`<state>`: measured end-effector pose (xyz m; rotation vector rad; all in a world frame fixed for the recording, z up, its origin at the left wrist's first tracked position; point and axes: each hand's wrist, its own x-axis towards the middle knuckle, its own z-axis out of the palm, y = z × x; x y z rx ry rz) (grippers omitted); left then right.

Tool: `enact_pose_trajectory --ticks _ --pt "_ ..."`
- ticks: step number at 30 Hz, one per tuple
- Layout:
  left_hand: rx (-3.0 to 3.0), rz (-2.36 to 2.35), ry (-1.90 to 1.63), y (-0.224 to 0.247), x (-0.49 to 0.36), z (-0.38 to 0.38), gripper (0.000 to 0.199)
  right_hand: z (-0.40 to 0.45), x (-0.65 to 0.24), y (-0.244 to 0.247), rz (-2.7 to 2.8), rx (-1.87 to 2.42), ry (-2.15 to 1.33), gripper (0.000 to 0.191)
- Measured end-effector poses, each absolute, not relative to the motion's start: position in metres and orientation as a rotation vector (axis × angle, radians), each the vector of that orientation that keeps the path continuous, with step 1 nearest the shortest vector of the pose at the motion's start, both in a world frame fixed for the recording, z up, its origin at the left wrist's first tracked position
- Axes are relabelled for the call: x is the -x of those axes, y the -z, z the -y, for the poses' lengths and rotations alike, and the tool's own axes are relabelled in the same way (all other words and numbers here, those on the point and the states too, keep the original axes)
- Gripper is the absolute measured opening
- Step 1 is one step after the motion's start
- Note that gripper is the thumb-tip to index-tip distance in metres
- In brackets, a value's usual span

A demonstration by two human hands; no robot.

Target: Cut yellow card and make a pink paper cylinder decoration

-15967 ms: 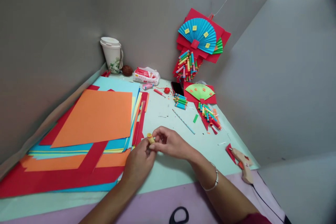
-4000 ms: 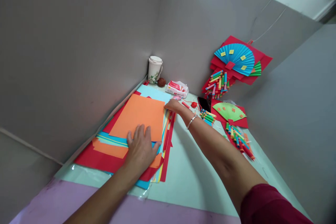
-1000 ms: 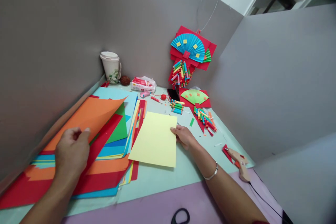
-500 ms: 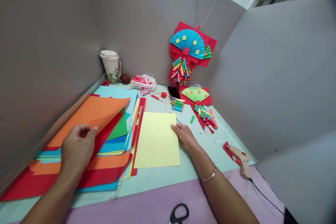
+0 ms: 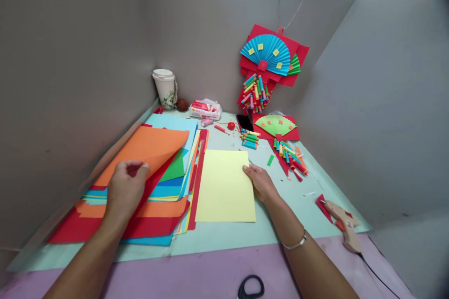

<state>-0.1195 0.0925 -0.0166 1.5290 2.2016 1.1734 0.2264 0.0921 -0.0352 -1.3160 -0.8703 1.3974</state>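
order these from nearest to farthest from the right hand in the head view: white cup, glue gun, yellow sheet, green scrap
1. Yellow sheet: its right edge is in the right hand.
2. Green scrap: just beyond the hand.
3. Glue gun: off to the right.
4. White cup: far left, at the back.

Grey walls, perhaps partitions
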Motion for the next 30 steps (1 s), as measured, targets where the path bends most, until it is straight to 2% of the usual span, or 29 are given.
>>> enact_pose_trajectory --ticks 6,15,30 --pt "-2.015 -2.112 -0.790 0.020 0.090 -0.084 0.059 -0.092 -0.225 0.035 0.855 1.299 -1.406 0.025" --pt "-2.334 -2.229 -0.351 0.015 0.077 -0.085 0.044 -0.092 -0.226 0.035 0.867 1.301 -1.388 0.027" --pt "-2.171 -2.429 -0.411 0.010 0.088 -0.089 0.039 -0.091 -0.225 0.033 0.836 1.284 -1.420 0.027"
